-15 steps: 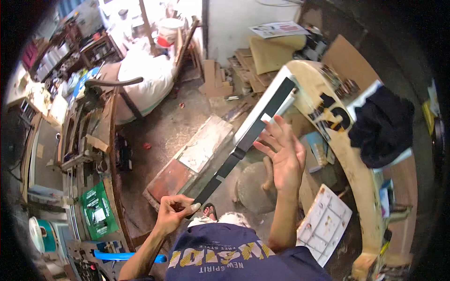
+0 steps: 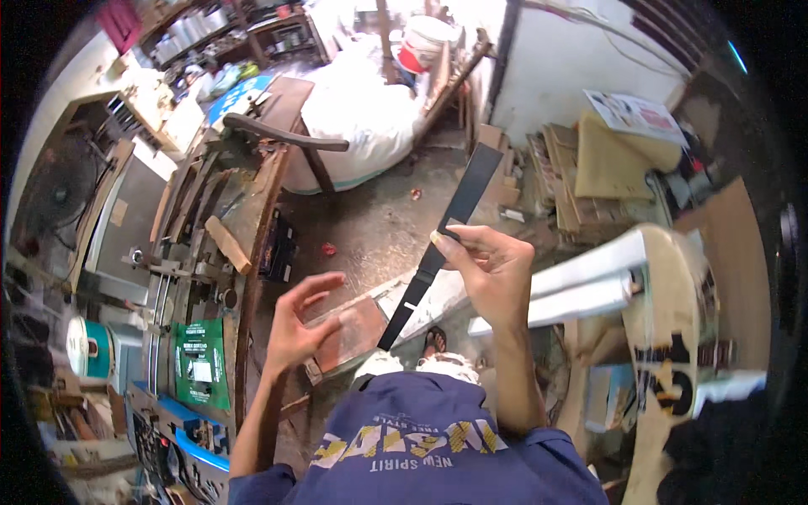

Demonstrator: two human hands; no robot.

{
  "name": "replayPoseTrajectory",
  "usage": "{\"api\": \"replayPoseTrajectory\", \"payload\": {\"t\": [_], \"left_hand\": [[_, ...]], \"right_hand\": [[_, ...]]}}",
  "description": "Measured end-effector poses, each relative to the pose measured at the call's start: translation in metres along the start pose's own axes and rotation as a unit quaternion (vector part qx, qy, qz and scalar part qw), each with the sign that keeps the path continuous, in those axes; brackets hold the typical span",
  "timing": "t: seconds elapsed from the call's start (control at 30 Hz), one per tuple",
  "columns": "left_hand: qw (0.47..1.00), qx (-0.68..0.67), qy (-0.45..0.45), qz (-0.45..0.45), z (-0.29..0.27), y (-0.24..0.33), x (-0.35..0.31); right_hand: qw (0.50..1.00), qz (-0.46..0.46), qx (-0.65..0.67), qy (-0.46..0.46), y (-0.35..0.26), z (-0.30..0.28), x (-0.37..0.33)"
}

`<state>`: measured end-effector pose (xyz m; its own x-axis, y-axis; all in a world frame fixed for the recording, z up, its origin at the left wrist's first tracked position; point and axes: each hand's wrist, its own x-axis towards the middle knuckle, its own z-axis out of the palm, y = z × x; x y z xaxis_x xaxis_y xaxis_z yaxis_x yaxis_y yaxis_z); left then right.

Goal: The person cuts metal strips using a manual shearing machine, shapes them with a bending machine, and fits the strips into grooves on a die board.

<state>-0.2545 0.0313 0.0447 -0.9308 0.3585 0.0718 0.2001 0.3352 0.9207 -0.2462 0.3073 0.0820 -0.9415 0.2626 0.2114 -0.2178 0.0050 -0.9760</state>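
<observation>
My right hand point(image 2: 491, 273) pinches a long flat black strip point(image 2: 473, 189) near its middle, between thumb and fingers. The strip slants from upper right down toward my waist and looks straight and stiff. Its upper part is wider, a dark band crosses it below my fingers, and a small pale mark shows on the lower part. I cannot tell its exact kind. To the left of its lower end, my left hand point(image 2: 303, 324) is raised with fingers apart and nothing in it.
A cluttered workbench point(image 2: 261, 198) with a green packet point(image 2: 200, 362) runs along the left. Behind stands a large white sack point(image 2: 362, 118). White tubes or boards point(image 2: 581, 282) and a curved pale wooden piece point(image 2: 665, 286) are on the right. A low board point(image 2: 429, 295) lies ahead.
My left hand has let go of the strip's lower end. My right hand, open before, now grips its middle. The view has turned left.
</observation>
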Motion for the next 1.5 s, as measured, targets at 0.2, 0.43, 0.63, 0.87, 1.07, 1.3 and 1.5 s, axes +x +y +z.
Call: {"api": "replayPoseTrajectory", "payload": {"t": [0.2, 0.43, 0.63, 0.87, 1.07, 1.3, 1.5], "left_hand": [[0.986, -0.013, 0.139, 0.091, -0.016, 0.066, 0.105], [0.974, -0.181, 0.115, 0.066, -0.06, 0.054, 0.217], [0.965, -0.075, 0.188, 0.168, -0.164, 0.002, 0.33], [0.896, 0.06, 0.368, 0.241, -0.395, -0.059, 0.427], [0.859, -0.076, 0.493, 0.117, -0.585, -0.132, 0.418], [0.756, -0.132, 0.631, 0.115, -0.683, -0.232, 0.382], [0.706, -0.18, 0.675, 0.117, -0.699, -0.271, 0.376]], "right_hand": [[0.993, -0.025, 0.048, -0.103, 0.011, 0.044, 0.089], [0.983, -0.065, 0.042, -0.169, 0.042, 0.124, 0.178], [0.972, -0.071, 0.091, -0.205, 0.063, 0.228, 0.278], [0.981, -0.009, -0.045, -0.189, 0.114, 0.366, 0.414], [0.947, -0.022, -0.212, -0.242, 0.174, 0.426, 0.455], [0.721, 0.251, -0.524, -0.379, 0.27, 0.367, 0.464], [0.874, 0.194, -0.379, -0.234, 0.274, 0.423, 0.466]]}}
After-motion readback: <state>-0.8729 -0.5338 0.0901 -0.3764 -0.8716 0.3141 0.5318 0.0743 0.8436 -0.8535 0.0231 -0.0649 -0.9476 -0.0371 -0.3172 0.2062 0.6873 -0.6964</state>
